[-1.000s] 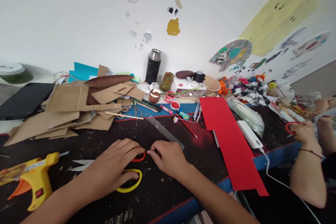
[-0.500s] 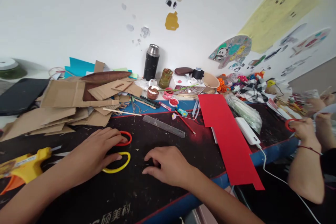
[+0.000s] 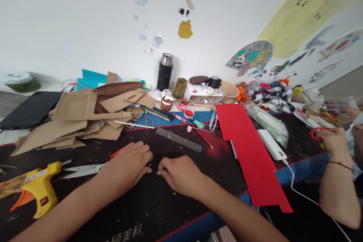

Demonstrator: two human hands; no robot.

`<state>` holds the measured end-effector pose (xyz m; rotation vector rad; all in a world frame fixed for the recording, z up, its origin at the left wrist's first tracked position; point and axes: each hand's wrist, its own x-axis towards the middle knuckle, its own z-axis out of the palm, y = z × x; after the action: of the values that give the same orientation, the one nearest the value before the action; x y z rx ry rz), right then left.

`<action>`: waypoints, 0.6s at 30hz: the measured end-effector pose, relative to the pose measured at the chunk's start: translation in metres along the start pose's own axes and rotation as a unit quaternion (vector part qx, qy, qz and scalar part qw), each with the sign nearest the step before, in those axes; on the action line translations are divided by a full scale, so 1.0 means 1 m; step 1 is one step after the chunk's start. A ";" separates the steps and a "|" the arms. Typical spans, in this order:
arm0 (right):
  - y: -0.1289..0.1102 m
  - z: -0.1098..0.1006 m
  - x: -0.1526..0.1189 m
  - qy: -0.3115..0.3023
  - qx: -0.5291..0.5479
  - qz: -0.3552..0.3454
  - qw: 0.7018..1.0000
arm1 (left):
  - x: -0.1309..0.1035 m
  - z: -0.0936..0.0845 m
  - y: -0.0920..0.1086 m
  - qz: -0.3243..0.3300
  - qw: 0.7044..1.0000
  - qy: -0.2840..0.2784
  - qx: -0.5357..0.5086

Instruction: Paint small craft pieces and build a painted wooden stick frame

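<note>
My left hand point(image 3: 127, 164) rests over the scissors point(image 3: 85, 170), hiding most of their handles; the blades lie slightly apart to its left. Its fingers are curled, and whether they grip anything cannot be made out. Just to the right, my right hand point(image 3: 181, 176) is above the black mat point(image 3: 159, 211) with thumb and fingertips pressed together; nothing shows between them. A clear ruler point(image 3: 178, 140) lies behind both hands. The yellow glue gun point(image 3: 42, 183) is at the left, beside the blade tips.
Cardboard pieces point(image 3: 68, 130) are piled at the back left. A black bottle point(image 3: 165, 73) stands near the wall. Red card point(image 3: 246, 151) overhangs the front edge, with a white power strip point(image 3: 271, 144) beside it. At the far right, another person's hand point(image 3: 334, 141) holds red-handled scissors.
My left hand has moved right, now covering the scissor handles that showed before. My right hand's thumb and fingers have closed together. The view has shifted slightly.
</note>
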<state>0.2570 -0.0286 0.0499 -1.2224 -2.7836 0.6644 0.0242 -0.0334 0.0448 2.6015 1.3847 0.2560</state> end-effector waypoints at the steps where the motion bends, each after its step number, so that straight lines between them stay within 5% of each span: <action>1: 0.001 0.000 0.001 0.006 0.000 0.001 1.000 | 0.002 0.003 0.002 0.000 1.000 -0.002 0.007; 9: 0.013 -0.021 0.032 0.092 0.069 0.035 0.993 | 0.019 -0.003 -0.005 -0.013 1.000 -0.004 0.028; 18: 0.005 -0.047 0.110 0.242 0.227 0.046 0.942 | 0.038 -0.043 -0.049 -0.118 0.972 0.178 -0.099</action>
<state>0.1934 0.0699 0.0752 -1.2146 -2.0408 0.8198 -0.0044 0.0286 0.0770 2.2770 1.6644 0.8121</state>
